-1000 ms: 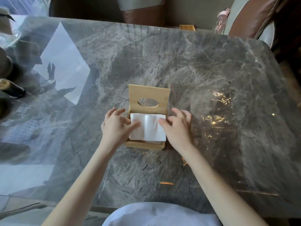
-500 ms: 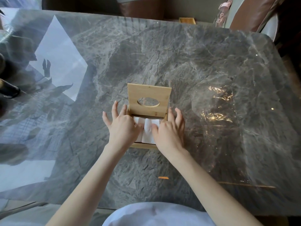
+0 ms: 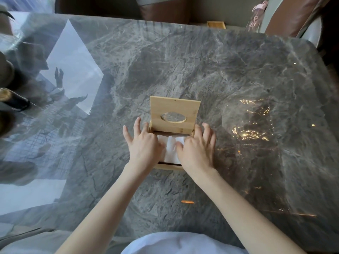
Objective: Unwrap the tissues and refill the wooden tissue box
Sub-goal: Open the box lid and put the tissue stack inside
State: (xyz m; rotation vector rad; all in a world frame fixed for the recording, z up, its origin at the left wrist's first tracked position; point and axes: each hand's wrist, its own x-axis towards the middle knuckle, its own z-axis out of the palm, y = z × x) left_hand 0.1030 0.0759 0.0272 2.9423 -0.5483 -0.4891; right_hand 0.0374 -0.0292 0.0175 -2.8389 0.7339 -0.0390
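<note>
The wooden tissue box (image 3: 170, 166) stands mid-table, its lid (image 3: 174, 114) with an oval slot tilted up at the back. A white stack of tissues (image 3: 171, 150) lies inside the box, only its middle strip showing. My left hand (image 3: 144, 145) lies flat on the left part of the stack, fingers spread, fingertips past the box's left wall. My right hand (image 3: 197, 147) presses flat on the right part, fingers spread toward the lid's right edge. Neither hand grips anything.
The box sits on a glossy grey marble table (image 3: 201, 70). A clear plastic wrapper (image 3: 255, 125) lies flat to the right of the box. A dark bottle (image 3: 13, 101) lies at the left edge. Brown chairs (image 3: 165, 10) stand beyond the far edge.
A second ago my fingertips held the tissue stack by its sides above the box. Both hands have since slid over it and flattened on top, pressing it down inside.
</note>
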